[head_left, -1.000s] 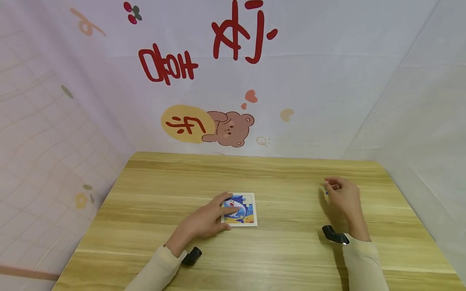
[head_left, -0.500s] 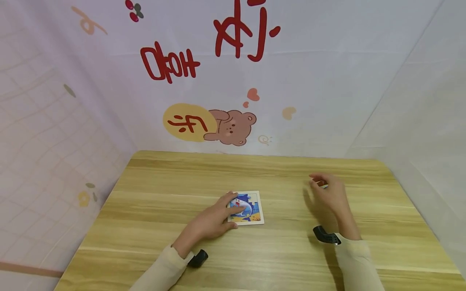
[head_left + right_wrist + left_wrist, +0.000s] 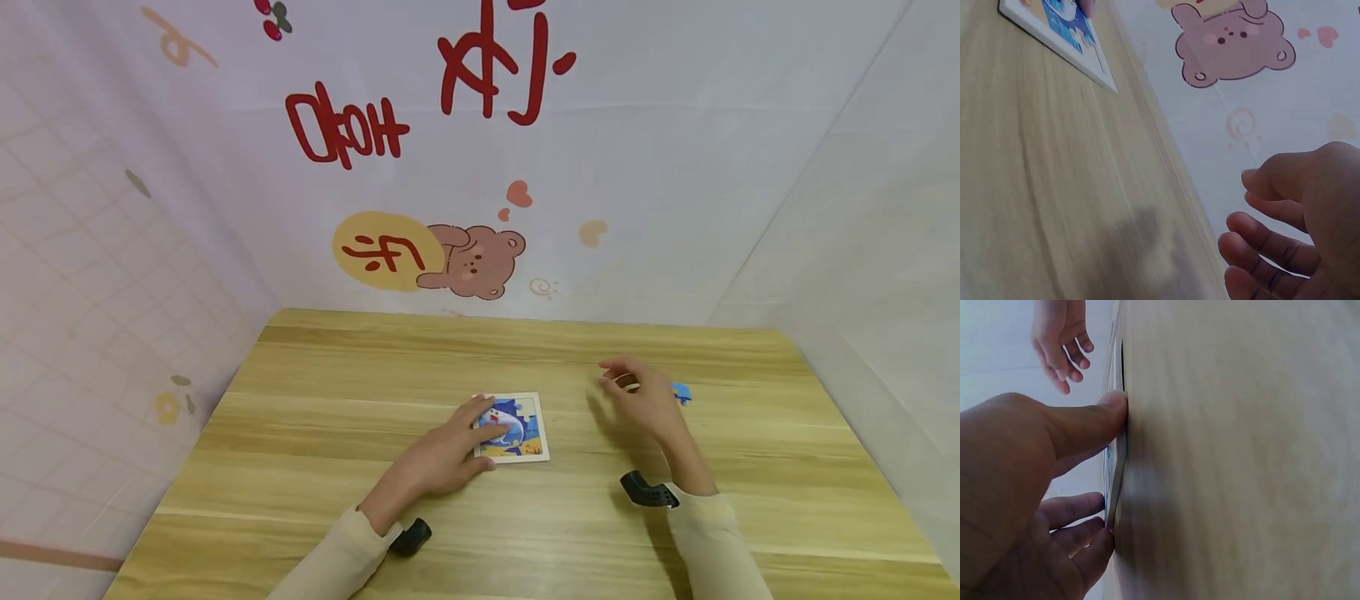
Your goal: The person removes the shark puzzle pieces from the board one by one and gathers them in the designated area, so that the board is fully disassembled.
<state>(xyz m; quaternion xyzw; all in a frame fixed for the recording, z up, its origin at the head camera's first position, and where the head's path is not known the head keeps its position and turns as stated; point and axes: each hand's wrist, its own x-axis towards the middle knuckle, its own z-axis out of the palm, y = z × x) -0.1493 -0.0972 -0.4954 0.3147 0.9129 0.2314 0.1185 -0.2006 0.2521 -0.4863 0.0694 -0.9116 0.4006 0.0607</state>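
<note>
A small square jigsaw puzzle (image 3: 534,429) with a white frame and a shark-like picture lies on the wooden table. My left hand (image 3: 450,450) holds it, thumb at the near edge and fingers at the left and far edges, one finger across the picture. The upper right of the picture has a pale gap. To the right, my right hand (image 3: 641,400) hovers above the table, fingers loosely curved; the right wrist view shows nothing between its fingers (image 3: 1260,244). Just behind that hand, a blue puzzle piece (image 3: 681,392) lies partly hidden.
The wooden table (image 3: 360,358) runs back to a white cloth wall (image 3: 660,183) printed with a bear and red characters. More cloth hangs at the left and right sides. A black wrist camera (image 3: 648,490) sits on my right wrist.
My right hand has moved left towards the puzzle, and the blue piece has come into view behind it. My left hand stays on the puzzle, while the head view has shifted slightly.
</note>
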